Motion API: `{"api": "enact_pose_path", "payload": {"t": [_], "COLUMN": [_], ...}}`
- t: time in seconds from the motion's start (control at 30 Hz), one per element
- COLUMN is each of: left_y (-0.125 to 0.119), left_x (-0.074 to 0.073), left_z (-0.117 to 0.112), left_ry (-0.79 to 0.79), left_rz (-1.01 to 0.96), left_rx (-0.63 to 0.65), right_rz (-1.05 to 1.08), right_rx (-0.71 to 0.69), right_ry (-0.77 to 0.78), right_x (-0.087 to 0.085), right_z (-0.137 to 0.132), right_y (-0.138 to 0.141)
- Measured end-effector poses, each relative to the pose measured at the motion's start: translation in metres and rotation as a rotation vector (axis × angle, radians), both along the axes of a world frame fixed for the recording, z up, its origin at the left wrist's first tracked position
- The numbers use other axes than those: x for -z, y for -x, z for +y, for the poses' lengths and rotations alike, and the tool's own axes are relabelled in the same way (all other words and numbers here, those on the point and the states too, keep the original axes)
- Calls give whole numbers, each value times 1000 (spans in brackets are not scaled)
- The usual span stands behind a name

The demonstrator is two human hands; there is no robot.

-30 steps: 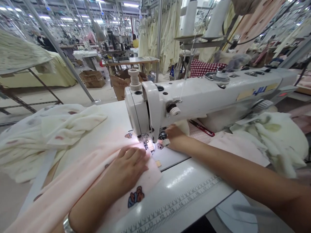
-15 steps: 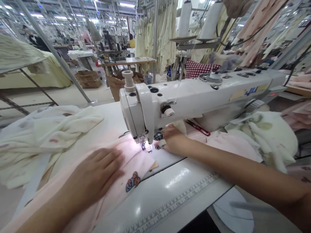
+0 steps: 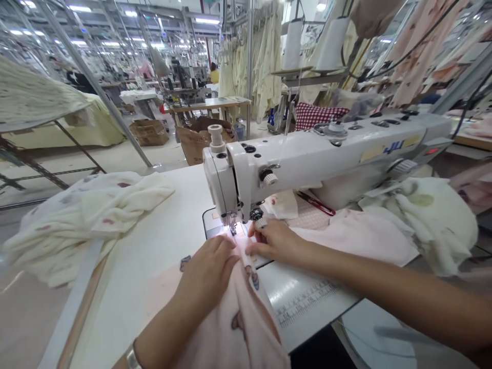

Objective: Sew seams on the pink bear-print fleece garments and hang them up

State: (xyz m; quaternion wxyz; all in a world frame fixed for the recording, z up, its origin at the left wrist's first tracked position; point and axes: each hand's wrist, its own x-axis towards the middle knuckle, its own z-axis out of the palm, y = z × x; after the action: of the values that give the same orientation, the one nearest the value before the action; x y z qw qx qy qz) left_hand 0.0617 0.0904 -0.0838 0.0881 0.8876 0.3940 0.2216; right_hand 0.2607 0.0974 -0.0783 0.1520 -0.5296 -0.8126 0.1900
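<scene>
A white sewing machine point(image 3: 319, 154) stands on a white table point(image 3: 169, 225). Pale pink printed fabric point(image 3: 238, 318) runs from the table's front edge up to the needle point(image 3: 231, 227). My left hand point(image 3: 209, 269) rests on the fabric just in front of the needle, fingers curled down onto it. My right hand point(image 3: 271, 243) pinches the fabric's edge right beside the presser foot. The two hands nearly touch.
A heap of cream printed fabric point(image 3: 84, 215) lies on the table's left. More cream and pink pieces point(image 3: 426, 215) pile up at the right under the machine arm. A ruler strip point(image 3: 303, 305) is printed near the front edge. Red-handled scissors point(image 3: 315, 203) lie behind the machine.
The pink fabric has been pulled toward me and bunched up. My left hand moved back to the needle. My right hand came out from behind the presser foot to the fabric's edge.
</scene>
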Motion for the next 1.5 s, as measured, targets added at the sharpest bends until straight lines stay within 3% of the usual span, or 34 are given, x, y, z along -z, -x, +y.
{"api": "enact_pose_path", "payload": {"t": [0.13,0.23,0.43,0.53,0.63,0.8,0.93,1.1,1.5], "left_y": [6,6,4,2,0,1,4,6,2], "left_x": [21,27,22,18,12,8,13,16,20], "left_z": [3,-4,-22,-17,-6,-4,-7,-6,5], "left_ry": [-14,-39,-66,-6,81,67,-18,-80,-131], "left_rz": [-25,-7,58,99,133,191,155,135,156], "left_rx": [35,15,-11,-57,-103,-107,-79,-55,-113], "right_rz": [-42,-37,1,-13,-51,-65,-73,-208,-310], "right_rx": [8,-36,-127,-142,-71,-88,-208,-221,-275], "right_ry": [-55,-73,-124,-177,-244,-330,-236,-46,-71], "right_x": [5,7,6,11,15,12,11,14,10], "right_z": [1,-2,-1,13,24,0,-26,-25,1], "right_y": [6,8,-8,-15,-16,-10,-4,-11,-19]}}
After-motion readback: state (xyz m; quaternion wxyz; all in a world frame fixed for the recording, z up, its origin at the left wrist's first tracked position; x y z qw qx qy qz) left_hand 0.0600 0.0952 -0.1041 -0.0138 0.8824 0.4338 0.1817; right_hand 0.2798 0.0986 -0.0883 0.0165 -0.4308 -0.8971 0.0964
